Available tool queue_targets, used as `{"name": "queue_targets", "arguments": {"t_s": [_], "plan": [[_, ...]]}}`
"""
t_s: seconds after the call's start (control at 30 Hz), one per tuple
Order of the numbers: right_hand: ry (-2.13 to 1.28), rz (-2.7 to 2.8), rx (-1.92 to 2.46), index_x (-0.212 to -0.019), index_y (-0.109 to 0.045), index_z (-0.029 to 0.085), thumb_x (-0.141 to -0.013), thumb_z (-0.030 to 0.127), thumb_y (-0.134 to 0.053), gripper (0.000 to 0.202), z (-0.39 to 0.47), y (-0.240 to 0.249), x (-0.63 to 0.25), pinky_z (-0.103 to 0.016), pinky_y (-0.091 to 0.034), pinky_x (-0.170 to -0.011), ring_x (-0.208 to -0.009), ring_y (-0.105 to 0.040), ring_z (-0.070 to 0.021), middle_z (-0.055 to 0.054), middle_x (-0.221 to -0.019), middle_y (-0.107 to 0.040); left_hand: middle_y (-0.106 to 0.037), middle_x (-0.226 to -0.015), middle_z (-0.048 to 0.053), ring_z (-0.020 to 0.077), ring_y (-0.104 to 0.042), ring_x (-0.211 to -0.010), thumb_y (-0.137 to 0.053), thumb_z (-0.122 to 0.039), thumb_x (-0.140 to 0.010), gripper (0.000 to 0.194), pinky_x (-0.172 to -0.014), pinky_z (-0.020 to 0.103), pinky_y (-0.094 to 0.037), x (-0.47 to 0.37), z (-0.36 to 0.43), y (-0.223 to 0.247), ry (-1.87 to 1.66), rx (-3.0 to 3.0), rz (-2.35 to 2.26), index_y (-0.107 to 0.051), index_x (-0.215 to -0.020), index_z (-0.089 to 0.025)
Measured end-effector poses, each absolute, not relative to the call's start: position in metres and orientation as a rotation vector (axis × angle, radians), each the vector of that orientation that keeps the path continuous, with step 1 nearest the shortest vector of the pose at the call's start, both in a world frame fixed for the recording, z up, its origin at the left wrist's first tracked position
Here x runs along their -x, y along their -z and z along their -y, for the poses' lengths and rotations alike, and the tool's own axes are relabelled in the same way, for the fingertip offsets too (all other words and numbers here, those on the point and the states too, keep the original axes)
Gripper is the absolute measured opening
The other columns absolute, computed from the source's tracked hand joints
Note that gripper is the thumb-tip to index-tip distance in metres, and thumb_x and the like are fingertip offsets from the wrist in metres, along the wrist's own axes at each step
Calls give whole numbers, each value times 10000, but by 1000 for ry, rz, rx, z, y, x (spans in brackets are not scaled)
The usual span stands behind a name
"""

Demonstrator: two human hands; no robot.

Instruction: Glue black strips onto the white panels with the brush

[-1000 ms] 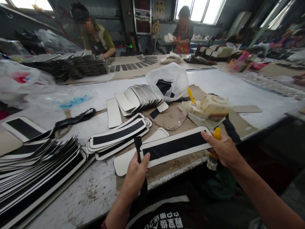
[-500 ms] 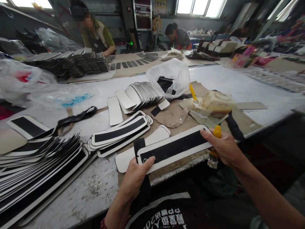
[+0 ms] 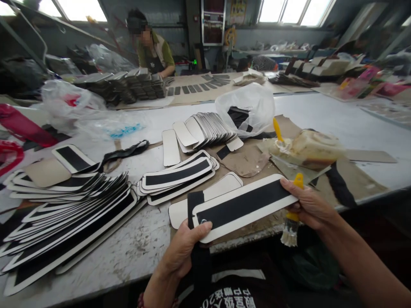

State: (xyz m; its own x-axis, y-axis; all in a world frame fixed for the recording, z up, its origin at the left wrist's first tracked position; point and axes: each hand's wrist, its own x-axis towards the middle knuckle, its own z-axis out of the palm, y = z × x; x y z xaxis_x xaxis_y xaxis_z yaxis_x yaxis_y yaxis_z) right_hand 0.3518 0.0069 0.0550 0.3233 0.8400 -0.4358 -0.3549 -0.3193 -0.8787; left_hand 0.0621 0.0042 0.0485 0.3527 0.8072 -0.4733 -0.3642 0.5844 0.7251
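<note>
Between my hands is a long white panel with a black strip (image 3: 244,205) along its middle, tilted up to the right. My left hand (image 3: 183,244) grips its near left end, thumb on top; a black band (image 3: 195,203) hangs by that hand and passes behind the panel. My right hand (image 3: 310,203) pinches the far right end and also holds a yellow-handled brush (image 3: 291,226), its whitish bristles pointing down. Beneath the panel, a plain white panel (image 3: 224,186) lies on brown board. Just beyond is a small stack of curved black-and-white panels (image 3: 176,175).
A large fanned pile of black-striped panels (image 3: 70,226) covers the table's left side. Behind stand a row of white pieces (image 3: 212,128), a plastic bag (image 3: 247,107) and a glue-smeared container (image 3: 308,147) with a yellow brush (image 3: 278,130). A co-worker (image 3: 154,49) is across the table.
The view has swung left, so the scene sits further right. Both hands keep hold of the panel, and the brush stays in my right hand.
</note>
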Motion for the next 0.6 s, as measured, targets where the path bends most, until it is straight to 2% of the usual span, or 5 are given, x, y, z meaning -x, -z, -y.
{"name": "queue_targets", "arguments": {"t_s": [0.1, 0.23, 0.43, 0.53, 0.6], "plan": [[-1287, 559, 1428, -615, -426, 174, -613, 486, -784, 474, -23, -58, -340, -114, -233, -296, -362, -249, -11, 89, -461, -335, -551, -634, -12, 66, -432, -509, -791, -319, -628, 306, -447, 162, -338, -41, -10, -49, -819, -654, -1061, -608, -788, -132], [-1359, 672, 1394, -635, -445, 176, -667, 581, -700, 480, -48, -64, -315, -128, -250, -312, -372, -262, -19, 77, -489, -354, -429, -509, -53, 56, -329, -459, -777, -376, -643, 350, -416, 167, -252, -16, -21, -55, -894, -727, -1253, -512, -657, -148], [-1583, 729, 1192, -652, -440, 169, -725, 675, -569, 528, -81, -69, -291, -135, -242, -349, -403, -310, -33, 61, -515, -384, -399, -470, -48, 66, -316, -456, -777, -454, -601, 440, -422, 186, -234, 2, -34, -52, -958, -723, -1381, -452, -573, -160], [-1570, 798, 1233, -656, -423, 170, -697, 676, -597, 537, -93, -70, -285, -134, -209, -345, -394, -278, -27, 72, -510, -358, -399, -473, -54, 67, -323, -455, -793, -446, -579, 440, -428, 187, -238, 7, -41, -51, -990, -682, -1391, -459, -592, -159], [-1502, 864, 1314, -666, -418, 176, -665, 623, -670, 513, -99, -71, -281, -135, -211, -341, -393, -267, -25, 80, -519, -348, -404, -483, -55, 67, -321, -460, -792, -435, -588, 432, -432, 188, -245, 10, -44, -51, -1008, -685, -1356, -462, -611, -159]]}}
